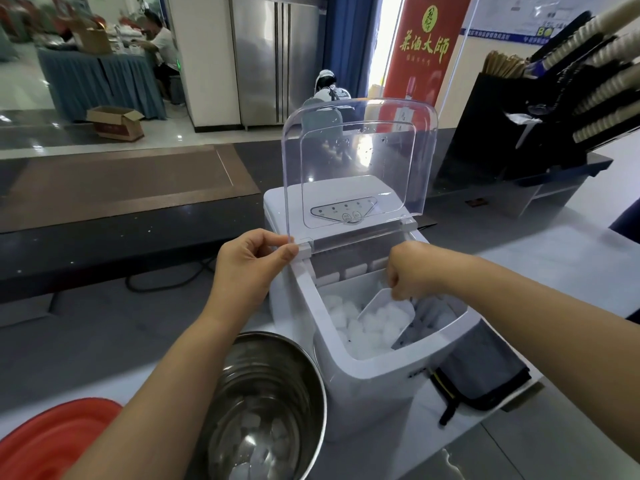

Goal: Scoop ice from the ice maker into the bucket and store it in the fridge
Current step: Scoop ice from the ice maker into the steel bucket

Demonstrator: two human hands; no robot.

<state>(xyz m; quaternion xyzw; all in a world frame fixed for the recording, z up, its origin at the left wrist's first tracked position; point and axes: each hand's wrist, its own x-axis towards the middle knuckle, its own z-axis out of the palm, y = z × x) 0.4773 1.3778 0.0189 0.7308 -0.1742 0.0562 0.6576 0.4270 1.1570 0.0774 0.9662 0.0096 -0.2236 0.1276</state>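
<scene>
Bucket [273, 410] beside ice maker [363, 382]; left hand [247, 261] pinching lid [356, 161] edge, right hand [412, 268] clenching scoop [386, 317].

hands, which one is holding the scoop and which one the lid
The right hand holds the white scoop, loaded with ice inside the ice maker. The left hand pinches the lower corner of the raised clear lid.

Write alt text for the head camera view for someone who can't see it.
A person's right hand digs a white plastic scoop into ice cubes inside a white countertop ice maker, while the left hand holds its clear hinged lid up. A steel bucket with some ice stands beside it.
</scene>
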